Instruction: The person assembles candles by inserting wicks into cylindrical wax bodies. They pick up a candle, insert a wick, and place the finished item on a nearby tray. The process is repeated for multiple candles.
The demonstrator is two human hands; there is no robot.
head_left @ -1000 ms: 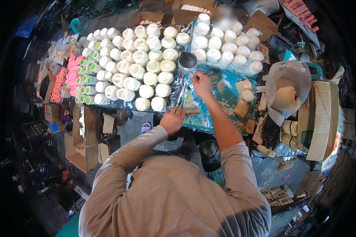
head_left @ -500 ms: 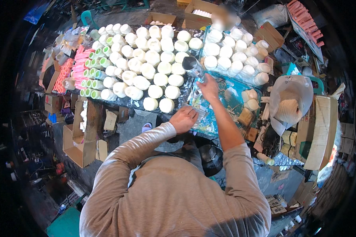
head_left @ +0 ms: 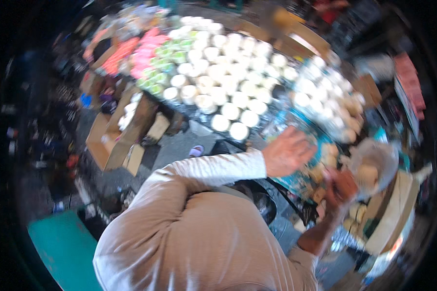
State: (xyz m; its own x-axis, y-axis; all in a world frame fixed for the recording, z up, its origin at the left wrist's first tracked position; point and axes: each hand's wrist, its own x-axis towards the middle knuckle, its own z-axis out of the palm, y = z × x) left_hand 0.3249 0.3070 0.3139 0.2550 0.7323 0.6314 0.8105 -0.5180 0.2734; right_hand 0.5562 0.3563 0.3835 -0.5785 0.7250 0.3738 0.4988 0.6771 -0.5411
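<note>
My left hand (head_left: pixel 289 151) is over the teal tray (head_left: pixel 292 183), its back up and fingers smeared by motion. Out to the right, my right hand (head_left: pixel 342 188) is beside a clear plastic bag (head_left: pixel 389 156) that has a cream-coloured stack (head_left: pixel 367 175) in it. Blur hides whether either hand holds anything. Left of the tray, rows of white rounded cup-like pieces (head_left: pixel 239 131) cover the dark table. A dark round object, likely the open end of a cup (head_left: pixel 278 92), is between those rows and the tray.
More white pieces in clear wrap (head_left: pixel 320 92) crowd the far right. Green-ended rolls (head_left: pixel 167 63) and pink pieces (head_left: pixel 148 51) lie at the left. Open cardboard boxes (head_left: pixel 102 145) are at the near left, with a tall carton (head_left: pixel 388 213) at the right.
My right hand has moved from the dark cup to beside the plastic bag, leaving the cup behind. My left hand has shifted right over the tray. The view has swung round and blurred.
</note>
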